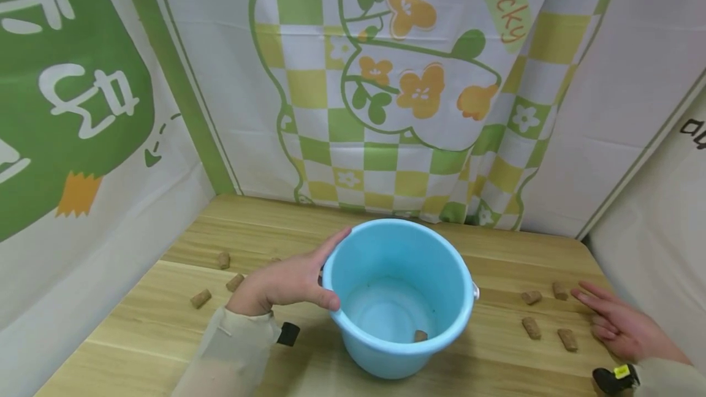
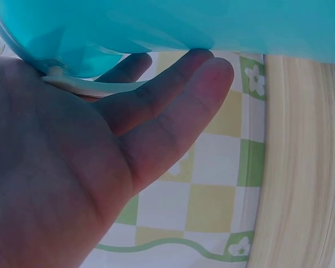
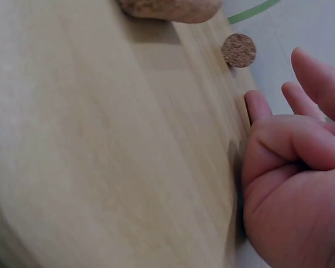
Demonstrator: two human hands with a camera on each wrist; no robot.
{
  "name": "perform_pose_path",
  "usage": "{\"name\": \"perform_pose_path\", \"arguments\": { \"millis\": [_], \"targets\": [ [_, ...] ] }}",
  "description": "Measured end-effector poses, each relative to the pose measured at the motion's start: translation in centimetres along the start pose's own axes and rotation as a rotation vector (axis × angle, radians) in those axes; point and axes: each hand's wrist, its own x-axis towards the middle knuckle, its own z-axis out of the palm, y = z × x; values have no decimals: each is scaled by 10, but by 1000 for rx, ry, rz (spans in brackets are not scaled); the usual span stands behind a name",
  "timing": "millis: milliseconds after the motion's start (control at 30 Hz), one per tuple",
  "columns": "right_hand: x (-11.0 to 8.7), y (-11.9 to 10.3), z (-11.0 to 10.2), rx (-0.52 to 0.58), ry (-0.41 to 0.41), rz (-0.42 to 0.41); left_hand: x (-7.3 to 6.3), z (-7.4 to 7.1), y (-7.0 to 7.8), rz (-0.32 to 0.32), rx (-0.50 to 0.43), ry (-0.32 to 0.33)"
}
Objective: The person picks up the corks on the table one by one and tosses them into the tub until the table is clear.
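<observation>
Gripping bucket (image 1: 388, 361) at its left side with left hand (image 1: 292, 277), with thumb on the rim and fingers spread along the outer wall. Showing, in left wrist view, those fingers nearly straight and apart, with tips at the blue wall, near a pale handle (image 2: 95, 86). Locating bucket near the middle of table (image 1: 127, 354), mouth up, between the two hands, well apart from the right one. Counting one cork (image 1: 421, 336) inside, on the floor at the near side, partly hidden by the rim.

Holding right hand (image 1: 620, 320) low at the table's right end, with some fingers stretched leftward and apart, others bent toward the palm. Pointing at the nearest right-hand cork (image 1: 559, 290), just beside it, with a narrow gap showing in right wrist view. Unable to tell contact with the wood.

Counting four in that right group, including a second (image 1: 532, 297) and two nearer the viewer. Counting three more corks (image 1: 201, 298) in plain view left of left hand, plus a sliver of brown behind its wrist, too covered to identify. Noting curtain (image 1: 353, 133) behind, in green and yellow checks with orange flowers and the word "Lucky".
</observation>
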Motion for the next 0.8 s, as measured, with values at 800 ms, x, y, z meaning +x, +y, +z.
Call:
{"name": "perform_pose_path", "arguments": {
  "millis": [800],
  "targets": [
    [26, -7, 16, -459, 113, 10, 2, 1, 0, -15, 14, 19]
  ]
}}
